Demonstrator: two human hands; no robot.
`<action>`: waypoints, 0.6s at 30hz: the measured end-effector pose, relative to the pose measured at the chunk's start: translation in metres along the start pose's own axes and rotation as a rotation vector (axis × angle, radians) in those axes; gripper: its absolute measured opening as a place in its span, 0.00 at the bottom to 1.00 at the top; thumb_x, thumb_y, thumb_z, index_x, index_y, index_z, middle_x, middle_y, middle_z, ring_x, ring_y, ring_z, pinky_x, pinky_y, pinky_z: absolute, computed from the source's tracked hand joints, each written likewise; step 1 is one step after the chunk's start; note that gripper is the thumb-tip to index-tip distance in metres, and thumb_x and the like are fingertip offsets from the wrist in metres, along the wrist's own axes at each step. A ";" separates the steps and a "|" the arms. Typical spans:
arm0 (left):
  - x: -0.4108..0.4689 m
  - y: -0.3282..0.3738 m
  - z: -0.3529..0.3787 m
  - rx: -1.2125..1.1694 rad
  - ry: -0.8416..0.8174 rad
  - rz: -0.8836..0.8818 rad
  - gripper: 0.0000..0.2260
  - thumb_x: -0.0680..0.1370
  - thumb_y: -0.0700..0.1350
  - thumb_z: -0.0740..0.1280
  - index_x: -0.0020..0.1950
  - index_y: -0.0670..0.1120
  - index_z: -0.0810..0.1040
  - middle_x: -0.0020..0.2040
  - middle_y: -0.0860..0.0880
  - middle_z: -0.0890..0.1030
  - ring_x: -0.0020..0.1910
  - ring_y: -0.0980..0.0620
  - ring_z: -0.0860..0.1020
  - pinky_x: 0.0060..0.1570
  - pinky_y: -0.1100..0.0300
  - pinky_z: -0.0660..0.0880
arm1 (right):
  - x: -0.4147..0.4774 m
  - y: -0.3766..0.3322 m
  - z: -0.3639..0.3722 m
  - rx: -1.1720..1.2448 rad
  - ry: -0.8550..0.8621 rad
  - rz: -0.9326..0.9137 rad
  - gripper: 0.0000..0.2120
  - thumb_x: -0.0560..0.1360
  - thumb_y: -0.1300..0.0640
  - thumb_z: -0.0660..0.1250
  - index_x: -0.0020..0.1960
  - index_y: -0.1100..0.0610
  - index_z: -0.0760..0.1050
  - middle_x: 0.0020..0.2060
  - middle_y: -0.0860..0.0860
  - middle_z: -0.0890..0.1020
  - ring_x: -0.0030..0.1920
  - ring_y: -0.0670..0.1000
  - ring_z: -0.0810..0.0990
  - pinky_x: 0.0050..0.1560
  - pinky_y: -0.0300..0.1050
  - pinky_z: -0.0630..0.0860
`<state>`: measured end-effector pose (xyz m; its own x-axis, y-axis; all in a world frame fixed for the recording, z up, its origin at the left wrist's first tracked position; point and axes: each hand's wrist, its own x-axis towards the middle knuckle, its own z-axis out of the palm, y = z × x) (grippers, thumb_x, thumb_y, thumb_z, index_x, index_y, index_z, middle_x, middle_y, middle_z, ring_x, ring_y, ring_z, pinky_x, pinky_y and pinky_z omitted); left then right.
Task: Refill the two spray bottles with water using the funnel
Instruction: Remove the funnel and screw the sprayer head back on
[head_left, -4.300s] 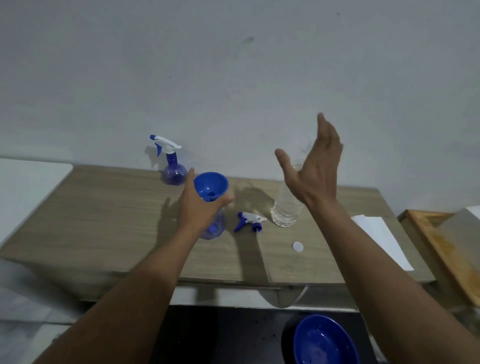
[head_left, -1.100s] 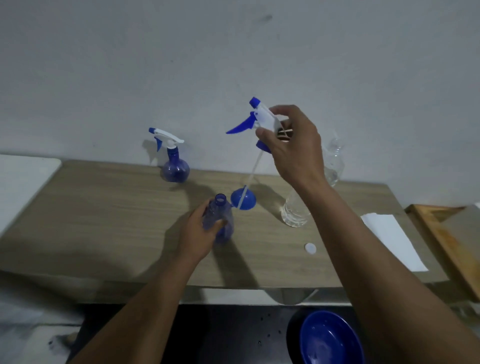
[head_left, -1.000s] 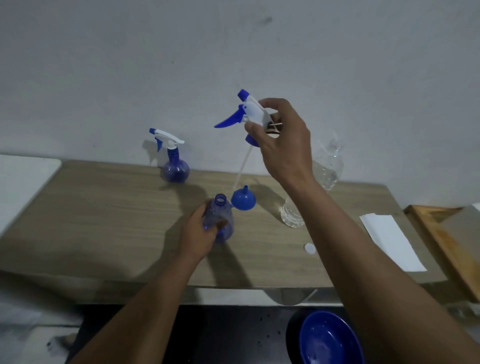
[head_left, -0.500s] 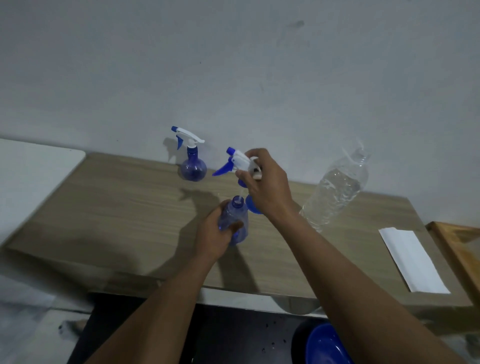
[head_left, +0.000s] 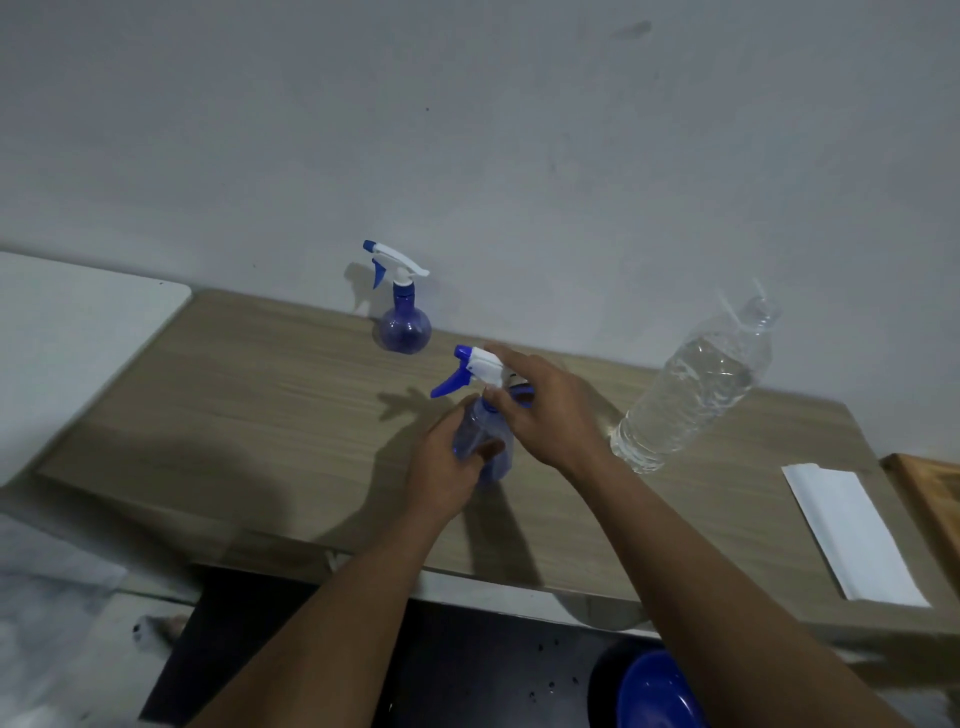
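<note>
My left hand (head_left: 449, 470) grips the body of a blue spray bottle (head_left: 480, 441) standing near the middle of the wooden table (head_left: 260, 405). My right hand (head_left: 545, 410) holds the white and blue spray head (head_left: 475, 366) down on that bottle's neck. A second blue spray bottle (head_left: 402, 319) with its head on stands by the wall. The blue funnel is almost wholly hidden behind my right hand. A clear water bottle (head_left: 696, 384) without its cap stands to the right.
A folded white paper (head_left: 852, 530) lies at the table's right end, beside a wooden frame (head_left: 930, 499). A blue bowl (head_left: 657, 693) sits below the front edge. A white surface (head_left: 72, 332) adjoins the table on the left.
My right hand has brought the spray head down from above onto the neck of the bottle held by my left hand. The view has shifted left.
</note>
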<state>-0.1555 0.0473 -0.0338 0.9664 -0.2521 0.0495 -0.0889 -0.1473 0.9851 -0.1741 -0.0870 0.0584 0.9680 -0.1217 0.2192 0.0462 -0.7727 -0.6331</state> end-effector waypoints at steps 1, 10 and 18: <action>0.000 -0.001 0.000 -0.013 0.000 -0.007 0.25 0.73 0.39 0.74 0.59 0.68 0.75 0.55 0.60 0.82 0.56 0.60 0.80 0.52 0.67 0.75 | 0.000 0.001 0.001 0.019 -0.023 -0.010 0.23 0.75 0.57 0.71 0.69 0.48 0.76 0.55 0.47 0.82 0.49 0.45 0.78 0.48 0.31 0.70; -0.001 0.001 0.001 -0.051 -0.003 0.013 0.22 0.71 0.40 0.74 0.61 0.58 0.77 0.55 0.58 0.83 0.54 0.60 0.81 0.56 0.64 0.75 | -0.001 0.004 0.012 -0.052 0.015 0.039 0.12 0.74 0.57 0.70 0.57 0.52 0.78 0.45 0.47 0.76 0.44 0.49 0.74 0.37 0.28 0.63; -0.004 0.003 -0.003 0.014 -0.011 -0.026 0.24 0.73 0.35 0.71 0.63 0.59 0.76 0.53 0.60 0.81 0.55 0.61 0.80 0.53 0.67 0.76 | -0.009 0.007 0.020 0.096 -0.012 0.116 0.05 0.74 0.55 0.71 0.44 0.50 0.75 0.42 0.46 0.75 0.41 0.42 0.74 0.38 0.35 0.65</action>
<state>-0.1586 0.0507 -0.0308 0.9658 -0.2585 0.0217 -0.0669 -0.1673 0.9836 -0.1777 -0.0791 0.0375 0.9710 -0.1991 0.1321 -0.0434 -0.6907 -0.7218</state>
